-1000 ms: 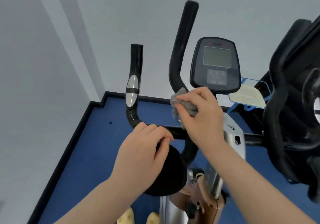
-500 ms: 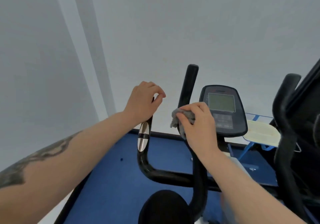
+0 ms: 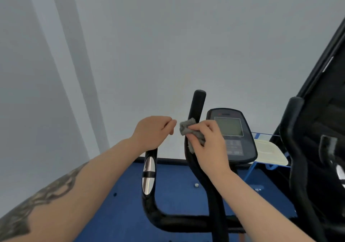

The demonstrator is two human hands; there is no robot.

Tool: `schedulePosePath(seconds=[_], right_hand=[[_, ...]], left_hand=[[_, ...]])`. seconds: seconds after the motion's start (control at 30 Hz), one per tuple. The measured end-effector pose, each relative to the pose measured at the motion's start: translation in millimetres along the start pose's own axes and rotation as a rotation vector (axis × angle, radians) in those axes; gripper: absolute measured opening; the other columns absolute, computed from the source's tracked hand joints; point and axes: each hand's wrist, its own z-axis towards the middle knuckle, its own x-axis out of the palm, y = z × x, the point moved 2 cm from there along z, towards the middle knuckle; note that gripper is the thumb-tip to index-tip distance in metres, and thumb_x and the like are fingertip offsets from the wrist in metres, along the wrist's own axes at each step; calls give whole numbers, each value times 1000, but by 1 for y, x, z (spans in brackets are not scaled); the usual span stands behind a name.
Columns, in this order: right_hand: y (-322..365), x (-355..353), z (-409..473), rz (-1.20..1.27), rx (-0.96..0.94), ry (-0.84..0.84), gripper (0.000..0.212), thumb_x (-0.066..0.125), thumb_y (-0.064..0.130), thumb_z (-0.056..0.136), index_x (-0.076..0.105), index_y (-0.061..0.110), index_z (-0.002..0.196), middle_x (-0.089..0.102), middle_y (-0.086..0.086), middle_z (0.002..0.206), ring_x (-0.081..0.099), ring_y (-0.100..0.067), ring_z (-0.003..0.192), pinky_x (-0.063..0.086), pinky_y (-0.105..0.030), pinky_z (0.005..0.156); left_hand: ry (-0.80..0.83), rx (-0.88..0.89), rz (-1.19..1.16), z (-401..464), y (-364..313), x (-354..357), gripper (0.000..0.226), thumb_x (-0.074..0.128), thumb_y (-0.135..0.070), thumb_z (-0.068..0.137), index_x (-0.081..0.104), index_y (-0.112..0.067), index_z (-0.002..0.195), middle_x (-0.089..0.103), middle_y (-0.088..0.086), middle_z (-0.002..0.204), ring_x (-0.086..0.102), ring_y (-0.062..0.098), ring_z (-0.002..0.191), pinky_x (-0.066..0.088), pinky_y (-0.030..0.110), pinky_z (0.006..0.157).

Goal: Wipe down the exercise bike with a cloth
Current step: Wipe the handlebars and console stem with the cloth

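Note:
The exercise bike's black handlebar (image 3: 179, 221) curves up into two grips, with a console (image 3: 231, 135) at the right. My right hand (image 3: 209, 148) pinches a grey cloth (image 3: 186, 127) against the right handlebar grip (image 3: 197, 101), about halfway up it. My left hand (image 3: 153, 131) sits on top of the left handlebar grip (image 3: 149, 174), fingers curled over its upper end and hiding it. A silver sensor plate shows on that grip below my hand.
A second black machine (image 3: 317, 148) stands close on the right. A blue stand with a cream pad (image 3: 270, 154) sits behind the console. Blue floor (image 3: 177, 191) with a black border lies below, and grey walls (image 3: 130, 54) rise behind.
My left hand left the saddle and rose to the top of the left grip. My view tilted up and the saddle dropped out of sight. My right hand stayed on the right grip with the cloth.

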Motion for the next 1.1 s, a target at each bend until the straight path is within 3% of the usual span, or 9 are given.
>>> schedulePosePath(seconds=[0.13, 0.23, 0.33, 0.47, 0.6, 0.77, 0.93, 1.03, 1.1], right_hand=[[-7, -10, 12, -55, -27, 60, 10, 72, 18, 86, 70, 26, 91, 52, 20, 96, 58, 1, 89, 48, -13, 76], [4, -7, 30, -61, -86, -37, 10, 70, 10, 86, 71, 19, 92, 48, 17, 99, 57, 6, 91, 46, -9, 78], [2, 4, 14, -94, -134, 1, 8, 71, 9, 85, 70, 13, 92, 45, 14, 97, 52, 15, 94, 41, -3, 81], [5, -10, 28, -212, -75, 269, 8, 72, 28, 85, 71, 22, 90, 47, 10, 95, 54, 0, 83, 47, -16, 70], [22, -6, 30, -314, -70, 252, 13, 68, 29, 89, 72, 19, 96, 44, 9, 95, 49, 2, 75, 39, -10, 67], [20, -11, 0, -366, -118, 440, 12, 70, 36, 86, 73, 25, 91, 41, 14, 88, 48, -1, 76, 40, -19, 66], [24, -2, 12, -323, -67, 258, 12, 67, 30, 90, 72, 21, 96, 45, 8, 97, 52, -7, 83, 46, -25, 74], [19, -9, -18, -373, -193, 362, 8, 69, 33, 88, 69, 26, 90, 44, 11, 96, 48, -5, 79, 43, -22, 63], [18, -14, -10, -397, -199, 422, 10, 69, 39, 87, 69, 29, 90, 46, 14, 98, 47, -2, 79, 42, -22, 64]], left_hand=[[-49, 57, -4, 4, 3, 2, 45, 31, -41, 101, 55, -26, 66, 60, -9, 67, 56, 8, 67, 38, 26, 62], [-80, 81, 7, 3, 4, 4, 46, 28, -43, 102, 52, -26, 66, 60, -7, 66, 55, 10, 66, 37, 29, 61], [-101, 84, -48, 2, 5, 5, 49, 23, -48, 102, 49, -27, 66, 59, -8, 66, 55, 10, 66, 39, 28, 64], [-137, 70, -102, 1, 2, 5, 52, 20, -49, 103, 51, -26, 68, 60, -7, 67, 56, 11, 67, 41, 27, 66], [-144, 83, -47, -2, 1, 4, 47, 26, -42, 103, 52, -22, 69, 60, -5, 67, 56, 15, 66, 40, 32, 63], [-121, 120, -27, -3, 2, 4, 48, 29, -39, 103, 52, -19, 66, 60, -2, 65, 55, 16, 64, 41, 32, 63], [-143, 241, 10, -7, 5, 1, 44, 34, -36, 102, 47, -19, 64, 53, -2, 60, 51, 16, 61, 40, 35, 60], [-138, 289, 20, -7, 6, 1, 44, 36, -34, 103, 47, -18, 63, 53, -1, 59, 50, 16, 60, 43, 37, 60], [-139, 300, 41, -6, 4, 1, 44, 36, -34, 102, 47, -15, 63, 51, 0, 58, 49, 18, 58, 42, 37, 58]])
